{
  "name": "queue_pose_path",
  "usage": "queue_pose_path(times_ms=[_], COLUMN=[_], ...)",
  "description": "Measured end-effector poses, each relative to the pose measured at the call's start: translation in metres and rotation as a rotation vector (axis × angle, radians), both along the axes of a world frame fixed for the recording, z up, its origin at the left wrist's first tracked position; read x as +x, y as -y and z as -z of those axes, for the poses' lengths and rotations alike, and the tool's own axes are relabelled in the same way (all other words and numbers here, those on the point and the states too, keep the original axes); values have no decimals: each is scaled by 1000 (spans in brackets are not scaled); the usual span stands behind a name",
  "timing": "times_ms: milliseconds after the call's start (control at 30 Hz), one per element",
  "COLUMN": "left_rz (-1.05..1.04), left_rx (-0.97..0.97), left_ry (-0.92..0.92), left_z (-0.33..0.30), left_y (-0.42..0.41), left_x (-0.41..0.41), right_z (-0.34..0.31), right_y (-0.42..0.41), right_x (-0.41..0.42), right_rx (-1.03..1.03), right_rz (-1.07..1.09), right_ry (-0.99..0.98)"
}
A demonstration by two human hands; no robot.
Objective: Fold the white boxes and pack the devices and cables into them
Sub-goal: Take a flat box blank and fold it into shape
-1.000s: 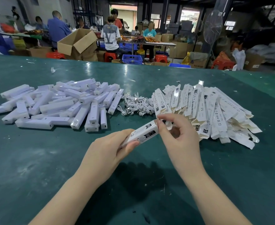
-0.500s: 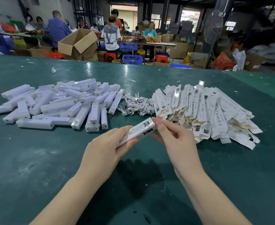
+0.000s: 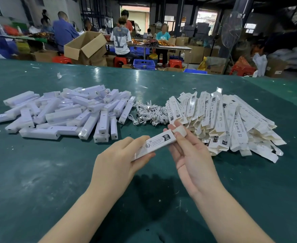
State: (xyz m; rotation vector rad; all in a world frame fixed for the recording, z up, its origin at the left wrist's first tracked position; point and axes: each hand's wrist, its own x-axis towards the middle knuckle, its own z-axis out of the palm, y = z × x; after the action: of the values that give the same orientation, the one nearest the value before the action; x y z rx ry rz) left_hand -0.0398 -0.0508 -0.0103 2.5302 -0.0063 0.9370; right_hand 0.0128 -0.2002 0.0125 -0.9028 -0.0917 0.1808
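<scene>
Gripping white box | left hand curled round it | right hand fingers straight, touching end flap (flap tilted up)

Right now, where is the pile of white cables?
In the head view, the cables lie mid-table on the green table, between the white devices on the left and the flat boxes on the right.

Over a green table, a left hand gripped a white box while right hand fingers touched its end flap.
</scene>
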Motion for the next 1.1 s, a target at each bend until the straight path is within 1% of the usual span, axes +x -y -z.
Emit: queue_pose_path(times_ms=[67, 167, 233, 567, 733, 800, 967, 1100], left_rz=[3, 15, 36, 78, 130, 136, 159, 165], left_rx=[20, 35, 22, 14, -15, -33, -114, -161], left_ry=[23, 60, 71, 73, 74, 63, 41, 43], left_z=[0, 1, 2, 2, 0, 1, 3, 5], left_y=[1, 0, -1, -2, 1, 1, 0, -2], left_x=[0, 2, 3, 1, 1, 2, 2, 3], right_z=[-3, -7, -10, -10, -10, -9, -7, -10], right_y=[0, 0, 0, 3, 2, 1, -1, 1], right_x=[0, -1, -3, -3, -5, -5, -8, -11], right_rx=[115, 225, 254, 242, 311, 307, 159, 75], right_rz=[-91, -200, -235, -271, -277, -254, -163, -177], right_ry=[-141, -245, -251, -228, -245, -227, -73, 73])
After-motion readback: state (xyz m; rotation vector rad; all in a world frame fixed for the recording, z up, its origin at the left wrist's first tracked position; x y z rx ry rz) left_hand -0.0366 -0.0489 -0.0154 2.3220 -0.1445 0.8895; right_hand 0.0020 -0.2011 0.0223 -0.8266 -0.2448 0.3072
